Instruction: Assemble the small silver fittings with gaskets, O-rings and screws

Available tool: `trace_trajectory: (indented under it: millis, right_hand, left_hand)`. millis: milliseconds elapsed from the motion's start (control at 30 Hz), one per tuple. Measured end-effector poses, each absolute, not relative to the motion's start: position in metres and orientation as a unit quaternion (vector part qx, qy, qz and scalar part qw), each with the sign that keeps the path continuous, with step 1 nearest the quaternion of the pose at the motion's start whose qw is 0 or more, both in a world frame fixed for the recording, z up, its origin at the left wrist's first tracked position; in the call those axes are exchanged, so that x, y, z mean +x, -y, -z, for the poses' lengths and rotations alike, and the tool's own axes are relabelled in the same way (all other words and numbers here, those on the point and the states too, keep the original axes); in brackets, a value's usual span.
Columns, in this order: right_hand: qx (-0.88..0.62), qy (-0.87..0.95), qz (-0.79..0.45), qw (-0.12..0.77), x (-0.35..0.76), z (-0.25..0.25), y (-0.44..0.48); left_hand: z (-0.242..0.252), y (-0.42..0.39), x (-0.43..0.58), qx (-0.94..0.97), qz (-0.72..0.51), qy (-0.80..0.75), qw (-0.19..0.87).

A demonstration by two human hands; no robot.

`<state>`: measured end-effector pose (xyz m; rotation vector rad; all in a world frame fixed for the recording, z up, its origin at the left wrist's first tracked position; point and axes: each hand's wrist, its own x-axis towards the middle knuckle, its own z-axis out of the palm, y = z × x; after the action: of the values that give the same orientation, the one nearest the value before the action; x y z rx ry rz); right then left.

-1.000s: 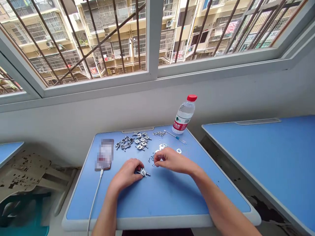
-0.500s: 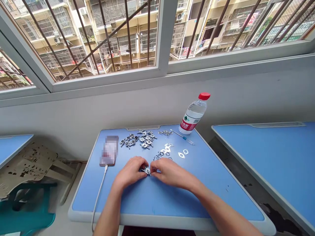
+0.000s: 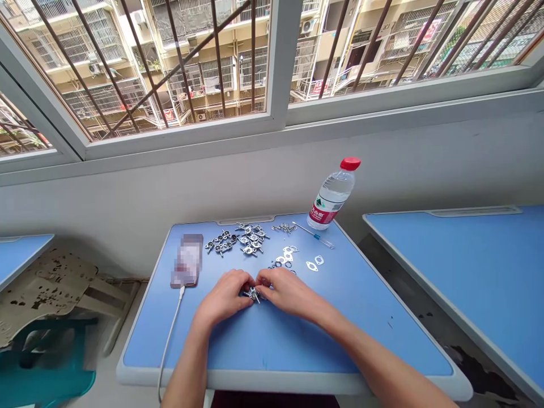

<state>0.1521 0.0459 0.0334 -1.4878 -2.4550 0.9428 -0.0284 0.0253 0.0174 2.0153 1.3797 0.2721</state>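
Both my left hand (image 3: 223, 296) and my right hand (image 3: 287, 292) meet at the middle of a blue desk (image 3: 272, 345). Their fingertips pinch a small metal fitting (image 3: 254, 294) from either side, hiding much of it. Just beyond my right fingers lie several thin metal gaskets (image 3: 285, 256) and tiny rings. Farther back, past both hands, is a heap of similar metal fittings (image 3: 234, 241). A phone (image 3: 187, 260), blurred in the picture, lies to the left of my left hand, with a white charging cable (image 3: 172, 331) running toward the desk's front edge.
A water bottle with a red cap (image 3: 334, 192) stands at the desk's back edge, beside a small screwdriver (image 3: 313, 234) and a cluster of tiny screws (image 3: 284, 228). Another blue desk (image 3: 450, 283) stands to the right. A teal stool (image 3: 46, 362) sits at lower left.
My right hand has moved left from the gaskets to the metal fitting. Both hands now close on it together. The view has shifted slightly.
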Motion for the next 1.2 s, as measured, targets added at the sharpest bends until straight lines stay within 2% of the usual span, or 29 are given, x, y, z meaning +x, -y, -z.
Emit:
trace_trajectory:
  millis: [233,400,567,733,967,1200]
  right_hand:
    - [-0.505,0.803,-0.303,0.093,0.167,-0.041,-0.054]
    - [-0.589,0.746,-0.265,0.163,0.201,-0.048,-0.076]
    - [-0.676,0.683,-0.202,0.188,0.237,-0.047,-0.099]
    - [-0.690,0.678,-0.184,0.173,0.246,-0.033,-0.113]
    - [-0.704,0.674,-0.167,0.148,0.249,-0.026,-0.121]
    - [-0.715,0.671,-0.174,0.090,0.255,-0.030,-0.118]
  left_hand:
    - [-0.018,-0.026,-0.030,0.764,-0.103,-0.534,0.349]
    - [-0.023,-0.025,-0.028,0.751,-0.099,-0.544,0.360]
    - [-0.024,-0.025,-0.033,0.747,-0.096,-0.545,0.369]
    - [-0.025,-0.029,-0.038,0.735,-0.131,-0.548,0.378]
    - [-0.025,-0.035,-0.033,0.689,-0.316,-0.594,0.271]
    - [-0.026,-0.036,-0.034,0.678,-0.347,-0.594,0.261]
